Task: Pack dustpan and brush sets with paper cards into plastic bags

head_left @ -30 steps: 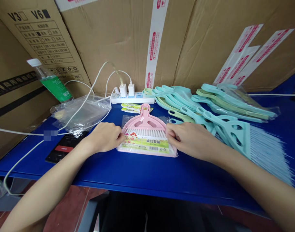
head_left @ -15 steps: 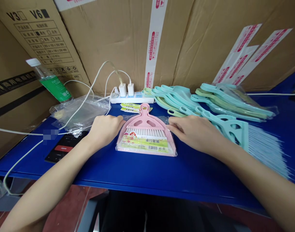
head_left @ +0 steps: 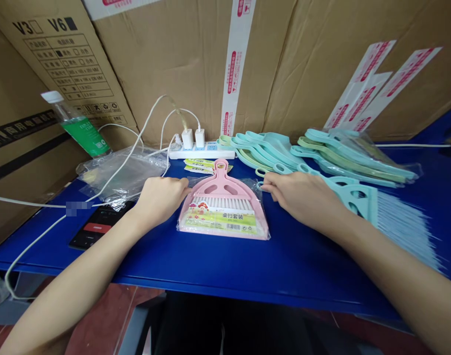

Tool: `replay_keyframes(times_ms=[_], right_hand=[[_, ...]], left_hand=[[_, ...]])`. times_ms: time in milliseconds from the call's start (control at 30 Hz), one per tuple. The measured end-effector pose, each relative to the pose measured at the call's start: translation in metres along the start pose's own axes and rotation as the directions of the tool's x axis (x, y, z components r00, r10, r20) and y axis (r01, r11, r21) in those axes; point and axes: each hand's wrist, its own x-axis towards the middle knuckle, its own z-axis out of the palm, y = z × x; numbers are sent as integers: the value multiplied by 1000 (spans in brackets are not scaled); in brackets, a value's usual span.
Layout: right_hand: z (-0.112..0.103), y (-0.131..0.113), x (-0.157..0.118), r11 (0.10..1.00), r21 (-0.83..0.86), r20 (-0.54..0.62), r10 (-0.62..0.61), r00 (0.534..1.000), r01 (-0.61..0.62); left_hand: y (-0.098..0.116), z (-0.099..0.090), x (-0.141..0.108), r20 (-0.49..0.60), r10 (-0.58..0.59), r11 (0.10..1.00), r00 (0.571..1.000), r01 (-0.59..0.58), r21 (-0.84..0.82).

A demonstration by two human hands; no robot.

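A pink dustpan and brush set (head_left: 221, 180) lies flat on the blue table, handle pointing away from me, inside a clear plastic bag (head_left: 253, 185). Across the white bristles sits a printed label card (head_left: 220, 218) with cartoon mushrooms. My left hand (head_left: 164, 197) is closed on the bag's left edge near the dustpan's shoulder. On the other side, my right hand (head_left: 297, 197) pinches the bag's right edge, a little away from the pan. Turquoise brushes (head_left: 353, 197) lie just beyond my right wrist.
Turquoise and green dustpans (head_left: 269, 148) are stacked behind, with bagged ones (head_left: 358, 155) to the right. A white power strip (head_left: 210, 150) with chargers stands by the cardboard boxes (head_left: 195, 59). Label cards (head_left: 199, 165), plastic bags (head_left: 125, 170), a bottle (head_left: 86, 135), a phone (head_left: 99, 227) and cables lie leftward.
My right hand has shifted slightly right and up, away from the dustpan, with the bag's edge drawn outward. My left hand and the pink set stay in place.
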Motion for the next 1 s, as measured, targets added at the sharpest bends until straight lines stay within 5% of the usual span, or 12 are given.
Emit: replay_keyframes(times_ms=[233, 1000], right_hand=[[2, 4, 3, 997, 78, 10, 15, 1000, -16], [13, 5, 6, 996, -82, 28, -26, 999, 29]], left_hand=[[0, 1, 1, 10, -33, 999, 999, 33, 35], [0, 9, 1, -10, 66, 996, 998, -66, 57]])
